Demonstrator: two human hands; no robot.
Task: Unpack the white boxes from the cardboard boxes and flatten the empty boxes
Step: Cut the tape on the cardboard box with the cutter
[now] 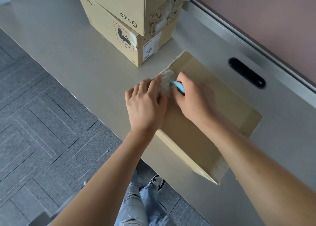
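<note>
Nearest the person, a sealed cardboard box [205, 128] lies flat on the grey tabletop [77, 68], its near corner overhanging the table edge. Clear tape runs along its top seam and wraps over both ends, so nothing of its contents shows; any white boxes inside are hidden.

The left hand [145, 102] rests on the box's far-left edge, fingers [153, 84] bent down over crinkled tape at the end of the seam, pressing or picking at it. The right hand [193, 97] is curled round a small light-blue cutter [178, 87], its tip at that same taped end.

The box looks stiff and probably light enough to slide under the blade, so bracing it near the seam seems sensible. The tape looks slick and thin, and a shallow cut would spare whatever lies beneath.

Farther back, two more closed cardboard boxes [136, 20] stand stacked, the upper one skewed; their contents are equally unseen.
</note>
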